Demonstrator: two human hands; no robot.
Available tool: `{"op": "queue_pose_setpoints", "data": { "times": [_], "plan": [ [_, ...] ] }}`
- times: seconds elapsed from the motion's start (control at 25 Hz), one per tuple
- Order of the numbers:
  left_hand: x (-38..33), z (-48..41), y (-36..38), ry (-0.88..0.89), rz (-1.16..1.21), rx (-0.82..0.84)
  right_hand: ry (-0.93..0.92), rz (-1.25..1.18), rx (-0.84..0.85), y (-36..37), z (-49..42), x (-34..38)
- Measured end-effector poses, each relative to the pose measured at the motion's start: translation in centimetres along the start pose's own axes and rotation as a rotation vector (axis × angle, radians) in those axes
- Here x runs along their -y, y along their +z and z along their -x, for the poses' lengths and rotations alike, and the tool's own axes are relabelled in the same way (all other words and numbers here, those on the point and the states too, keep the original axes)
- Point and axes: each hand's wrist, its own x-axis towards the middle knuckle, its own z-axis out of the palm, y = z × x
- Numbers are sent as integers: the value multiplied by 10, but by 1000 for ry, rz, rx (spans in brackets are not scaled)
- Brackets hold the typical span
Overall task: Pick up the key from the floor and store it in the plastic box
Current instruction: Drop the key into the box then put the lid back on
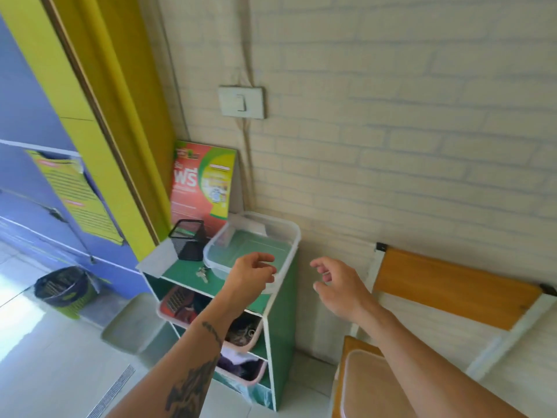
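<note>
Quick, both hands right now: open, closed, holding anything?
Left hand: fingers loosely curled over the plastic box, nothing visibly held.
Right hand: open, empty, beside the box.

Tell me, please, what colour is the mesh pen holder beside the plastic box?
Black; the mesh pen holder shows in the head view, on the green shelf top.

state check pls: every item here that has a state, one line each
plastic box: open, no lid on it, looks empty
key: lying on the green shelf top beside the box, not inside
left hand: fingers curled over the box's near rim, holding nothing visible
right hand: open, empty, in the air
lid: off, resting on the chair
mesh pen holder: upright
</note>
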Motion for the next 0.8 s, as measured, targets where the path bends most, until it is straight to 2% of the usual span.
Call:
{"op": "queue_pose_setpoints", "data": {
  "times": [0.28,0.4,0.56,0.8],
  "plan": [
    [39,-45,-112,10,4,-85,-36,81,26,84,-53,74],
    [62,-69,-143,-3,-59,-141,27,170,-62,111,-72,89],
    [94,-94,-155,-44,-210,-154,196,249,-187,124,-85,86],
    [119,-115,-140,-27,-450,-52,319,352,-310,120,-102,72]
  ]
}}
